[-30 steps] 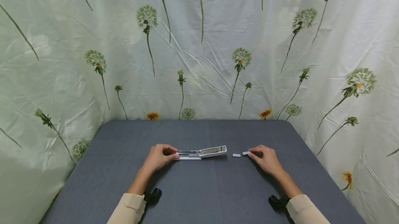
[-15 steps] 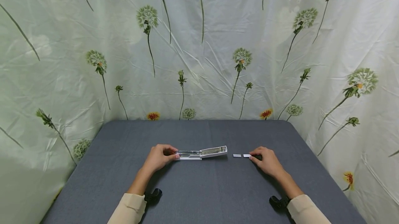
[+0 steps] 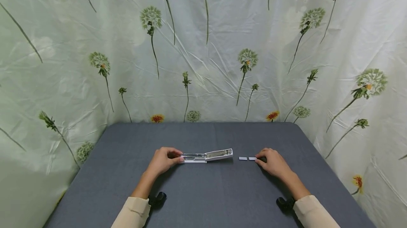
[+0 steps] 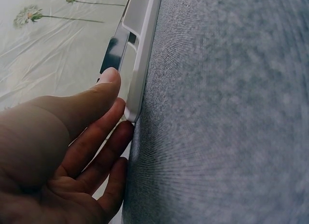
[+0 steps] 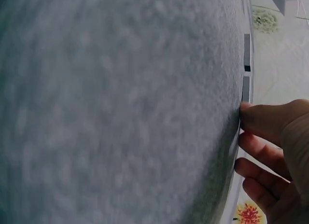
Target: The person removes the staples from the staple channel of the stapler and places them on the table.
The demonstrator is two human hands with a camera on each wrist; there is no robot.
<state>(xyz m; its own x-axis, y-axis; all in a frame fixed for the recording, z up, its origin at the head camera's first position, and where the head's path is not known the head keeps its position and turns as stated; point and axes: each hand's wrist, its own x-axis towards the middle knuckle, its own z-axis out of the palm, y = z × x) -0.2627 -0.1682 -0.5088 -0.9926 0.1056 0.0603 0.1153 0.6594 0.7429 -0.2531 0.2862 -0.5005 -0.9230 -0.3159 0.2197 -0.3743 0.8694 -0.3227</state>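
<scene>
A white stapler (image 3: 194, 161) lies opened out on the table, its top arm (image 3: 219, 154) swung over to the right and its metal magazine (image 4: 114, 52) exposed. My left hand (image 3: 163, 160) grips the stapler's left end, the thumb against the magazine and the fingers behind. Right of the stapler lie two short strips of staples in a row. The left strip of staples (image 3: 243, 158) is untouched. My right hand (image 3: 272, 163) pinches the right end of the other strip of staples (image 3: 252, 158), which rests on the cloth. A small gap separates the strips in the right wrist view.
A dark grey cloth (image 3: 203, 192) covers the table. Behind and at the sides hangs a pale curtain (image 3: 210, 90) with printed dandelions. Black wrist straps (image 3: 158, 199) sit at both cuffs.
The right strip of staples was tilted in my right hand and now lies level, in line with the left strip. My left hand and the stapler have stayed put.
</scene>
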